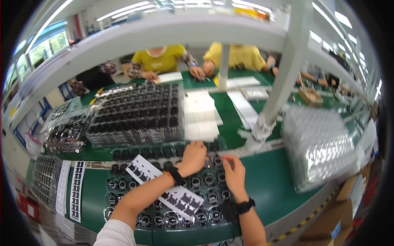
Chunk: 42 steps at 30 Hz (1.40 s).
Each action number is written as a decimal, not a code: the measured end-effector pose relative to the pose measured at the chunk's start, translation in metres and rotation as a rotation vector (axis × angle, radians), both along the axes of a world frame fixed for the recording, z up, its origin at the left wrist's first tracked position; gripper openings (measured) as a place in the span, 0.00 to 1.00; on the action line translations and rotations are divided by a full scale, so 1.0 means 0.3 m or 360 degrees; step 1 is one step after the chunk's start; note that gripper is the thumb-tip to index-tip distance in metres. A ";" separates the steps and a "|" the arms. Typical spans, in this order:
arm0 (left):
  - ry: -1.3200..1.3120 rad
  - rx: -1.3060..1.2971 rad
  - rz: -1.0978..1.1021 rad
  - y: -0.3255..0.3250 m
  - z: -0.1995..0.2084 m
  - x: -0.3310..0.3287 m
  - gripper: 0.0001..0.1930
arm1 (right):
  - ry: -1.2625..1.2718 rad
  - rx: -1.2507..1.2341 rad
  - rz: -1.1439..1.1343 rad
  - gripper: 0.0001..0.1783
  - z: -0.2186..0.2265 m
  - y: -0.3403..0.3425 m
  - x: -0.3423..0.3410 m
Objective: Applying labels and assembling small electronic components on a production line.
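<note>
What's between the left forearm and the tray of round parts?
A white sheet with black shapes: in the head view it lies slantwise over the tray, and the left forearm crosses above it.

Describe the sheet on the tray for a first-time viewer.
On the green table, find the tray of black parts. A white sheet with black patches slants across it, beneath the left forearm. Unlike the strip farther left, it lies on the tray.
</note>
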<state>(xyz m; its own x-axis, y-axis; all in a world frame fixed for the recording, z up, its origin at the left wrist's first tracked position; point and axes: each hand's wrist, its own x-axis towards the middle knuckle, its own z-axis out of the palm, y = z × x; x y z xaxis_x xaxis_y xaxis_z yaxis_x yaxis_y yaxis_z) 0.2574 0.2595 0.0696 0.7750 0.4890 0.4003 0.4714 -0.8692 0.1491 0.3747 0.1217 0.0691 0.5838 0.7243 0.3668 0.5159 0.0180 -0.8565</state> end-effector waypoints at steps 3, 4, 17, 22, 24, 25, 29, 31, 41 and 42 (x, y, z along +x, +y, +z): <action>0.0092 0.0073 -0.0090 -0.034 0.015 0.028 0.11 | 0.0058 -0.0006 0.0034 0.08 -0.041 -0.032 0.034; 0.0142 0.0117 -0.0103 -0.038 0.006 0.041 0.10 | 0.0103 0.0027 0.0030 0.08 -0.041 -0.043 0.041; 0.0019 0.0287 -0.0269 -0.013 0.004 0.028 0.06 | -0.0597 0.0239 0.0340 0.11 0.657 -0.247 -0.223; 0.0110 0.0160 -0.0373 -0.046 0.016 0.033 0.06 | -0.1421 0.0326 0.0435 0.09 0.880 -0.163 -0.340; 0.0136 0.0116 -0.0394 -0.040 0.008 -0.014 0.06 | -0.1627 0.0479 0.0416 0.08 0.974 -0.073 -0.332; 0.0169 0.0018 -0.0401 -0.040 0.004 -0.032 0.08 | -0.1681 0.0574 0.0392 0.07 1.035 -0.032 -0.302; 0.0215 -0.0182 -0.0523 -0.054 0.008 -0.002 0.14 | -0.2002 0.0730 -0.0142 0.07 1.250 0.105 -0.048; 0.0175 -0.0159 -0.0516 -0.052 -0.021 -0.005 0.15 | -0.1956 0.0648 -0.0272 0.09 1.265 0.192 0.070; 0.0002 -0.0293 -0.0795 -0.130 0.210 -0.178 0.19 | -0.1298 -0.0387 -0.0034 0.35 1.254 0.380 0.249; -0.0041 -0.0323 -0.0872 -0.152 0.247 -0.204 0.22 | -0.1349 -0.0359 -0.0042 0.35 1.251 0.370 0.247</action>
